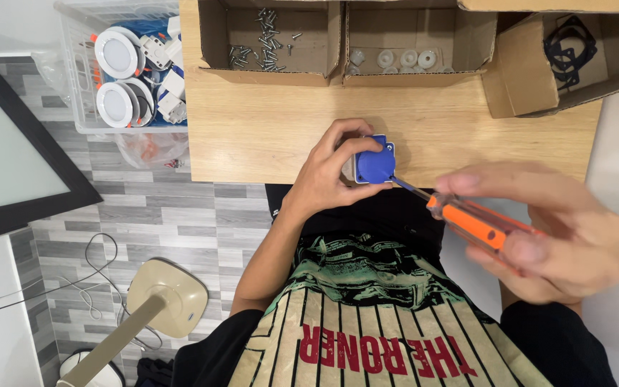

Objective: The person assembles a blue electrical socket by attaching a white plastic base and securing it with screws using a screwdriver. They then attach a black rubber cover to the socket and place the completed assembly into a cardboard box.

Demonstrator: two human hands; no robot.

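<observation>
My left hand grips a small square socket box with a blue lid, pressed against the near edge of the wooden table. An orange-handled screwdriver is in my right hand. Its metal tip touches the lower right corner of the blue lid. My right hand sits lower right of the box, above my lap.
Three open cardboard boxes stand along the table's far side: one with screws, one with white plastic parts, one with black gaskets. A clear bin of round white lights stands left of the table. A lamp base sits on the floor.
</observation>
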